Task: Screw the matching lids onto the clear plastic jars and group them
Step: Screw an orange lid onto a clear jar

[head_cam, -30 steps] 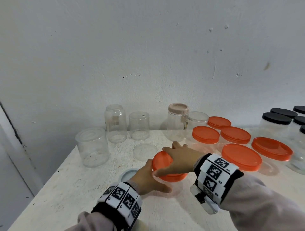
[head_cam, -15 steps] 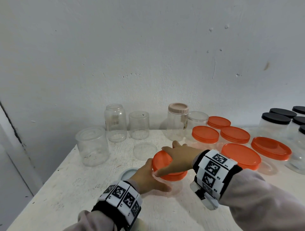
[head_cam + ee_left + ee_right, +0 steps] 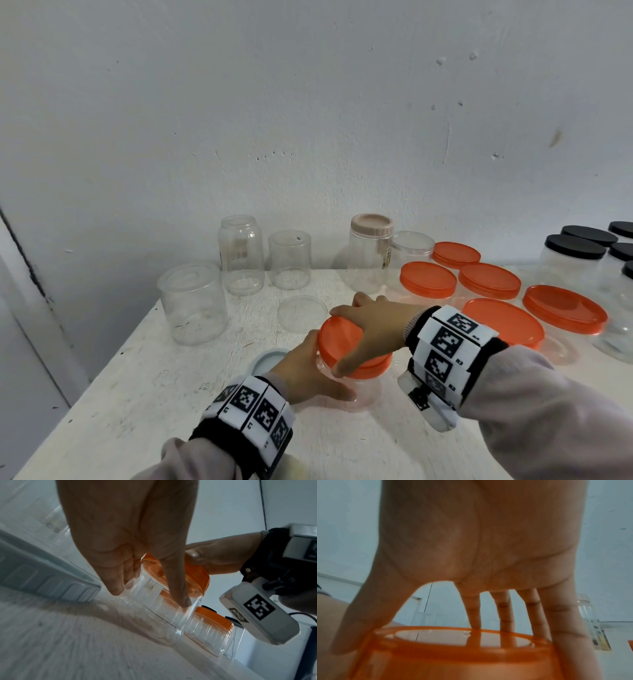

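Observation:
A small clear jar stands on the white table near the front, with an orange lid on its mouth. My left hand grips the jar's wall from the left, fingers and thumb curled round it. From above, my right hand spans the orange lid, thumb and fingers curled down over its rim. The lid sits level on the jar. How far it is threaded I cannot tell.
Several orange-lidded jars stand at the right, black-lidded ones beyond. Open clear jars and a beige-lidded jar line the back. A clear lid and a pale blue lid lie loose. The table's left edge is close.
Both hands stay on the jar and lid; the right wrist has shifted only slightly. The jar has not moved.

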The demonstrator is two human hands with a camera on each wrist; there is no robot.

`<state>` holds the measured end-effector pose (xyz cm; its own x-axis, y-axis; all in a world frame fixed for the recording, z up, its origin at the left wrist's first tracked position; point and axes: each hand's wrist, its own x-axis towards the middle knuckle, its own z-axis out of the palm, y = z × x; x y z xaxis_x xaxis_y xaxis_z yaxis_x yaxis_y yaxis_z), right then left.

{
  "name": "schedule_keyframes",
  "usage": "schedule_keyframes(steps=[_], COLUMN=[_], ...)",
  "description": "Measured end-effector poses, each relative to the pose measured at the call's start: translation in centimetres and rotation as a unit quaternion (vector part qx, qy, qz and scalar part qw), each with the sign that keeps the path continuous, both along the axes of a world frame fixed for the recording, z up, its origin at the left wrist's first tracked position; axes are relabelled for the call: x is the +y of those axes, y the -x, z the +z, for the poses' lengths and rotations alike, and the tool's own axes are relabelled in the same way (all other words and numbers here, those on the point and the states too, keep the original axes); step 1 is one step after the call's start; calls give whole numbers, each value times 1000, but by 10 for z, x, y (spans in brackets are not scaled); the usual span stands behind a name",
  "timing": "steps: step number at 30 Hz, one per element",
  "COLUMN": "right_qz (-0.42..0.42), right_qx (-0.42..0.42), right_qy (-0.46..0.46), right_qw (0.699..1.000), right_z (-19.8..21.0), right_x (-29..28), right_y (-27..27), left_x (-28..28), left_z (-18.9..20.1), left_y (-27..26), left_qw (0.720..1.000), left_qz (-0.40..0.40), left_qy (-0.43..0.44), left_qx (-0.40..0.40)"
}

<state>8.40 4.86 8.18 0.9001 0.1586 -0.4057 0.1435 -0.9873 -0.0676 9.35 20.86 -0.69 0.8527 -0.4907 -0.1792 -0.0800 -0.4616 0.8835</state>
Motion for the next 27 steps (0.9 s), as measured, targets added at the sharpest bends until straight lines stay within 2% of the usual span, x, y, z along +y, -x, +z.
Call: schedule_keyframes(steps=[4, 9, 27], right_qz=[0, 19, 12], right_qx=[-6, 16, -119], right_qy=[0, -13, -47], right_qw=[1000, 1000, 992], right_z=[-1, 2, -30], right_x=[-1, -4, -4], right_y=[2, 2, 20], left_x=[1, 0, 0], left_z=[-4, -5, -6], left_y=[2, 3, 4], left_qw=[999, 1000, 1000], left_qz=[-2, 2, 18], left_qy=[30, 19, 15], left_qx=[11, -4, 3])
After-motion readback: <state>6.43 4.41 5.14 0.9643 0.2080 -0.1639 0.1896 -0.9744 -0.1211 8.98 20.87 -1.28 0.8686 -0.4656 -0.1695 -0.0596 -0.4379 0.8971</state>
